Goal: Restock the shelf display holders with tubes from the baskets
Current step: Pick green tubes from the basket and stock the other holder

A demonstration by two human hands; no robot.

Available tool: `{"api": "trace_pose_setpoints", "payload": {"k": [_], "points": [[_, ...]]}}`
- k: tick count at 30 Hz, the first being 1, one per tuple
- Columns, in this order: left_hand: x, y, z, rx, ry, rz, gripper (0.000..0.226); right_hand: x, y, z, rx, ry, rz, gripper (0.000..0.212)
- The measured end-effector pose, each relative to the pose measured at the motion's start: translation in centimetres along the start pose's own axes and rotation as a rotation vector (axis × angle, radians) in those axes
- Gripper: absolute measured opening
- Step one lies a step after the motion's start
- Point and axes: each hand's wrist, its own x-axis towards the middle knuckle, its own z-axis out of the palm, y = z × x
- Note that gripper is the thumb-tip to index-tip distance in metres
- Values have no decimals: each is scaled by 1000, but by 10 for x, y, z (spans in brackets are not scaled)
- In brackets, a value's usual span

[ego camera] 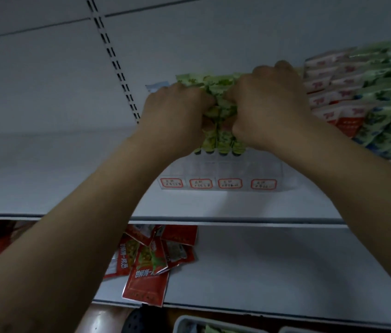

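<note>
Nearest you, at the bottom edge, the left basket [180,321] and right basket [288,329] are showing little but their rims. The left one is holding something green, too cropped to name. Just beyond, a loose heap of red packets [151,265] is lying on the lower shelf [273,265]. Farther off, on the upper shelf [57,169], a clear holder [225,168] is standing with four slots and four red-edged labels [229,183] across its front. Green tubes [221,109] are standing in the slots, four lower ends showing. Your left hand [175,114] and right hand [269,109] are both curling tightly around the tubes' upper parts, knuckles nearly meeting. Right of the holder, stacked pouches [357,92] are leaning.
</note>
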Motion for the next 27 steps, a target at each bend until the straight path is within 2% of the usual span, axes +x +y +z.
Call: {"api": "trace_pose_setpoints", "payload": {"k": [7, 10, 14, 19, 23, 27], "points": [[-1, 3, -2, 41, -66, -188, 14, -11, 1, -1, 20, -13, 4, 19], [-3, 9, -6, 43, -111, -213, 15, -19, 1, -1, 88, 9, -7, 23], [-14, 11, -14, -60, -53, -203, 20, -25, 11, -3, 171, 123, 27, 37], [-50, 2, -20, -15, 243, -57, 44, -47, 12, -13, 248, 185, 55, 56], [-89, 6, -15, -79, 217, -56, 35, -77, -2, -12, 262, 201, 32, 59], [-119, 29, -4, -148, 127, 35, 32, -115, -20, -5, 213, 115, -73, 54]]}}
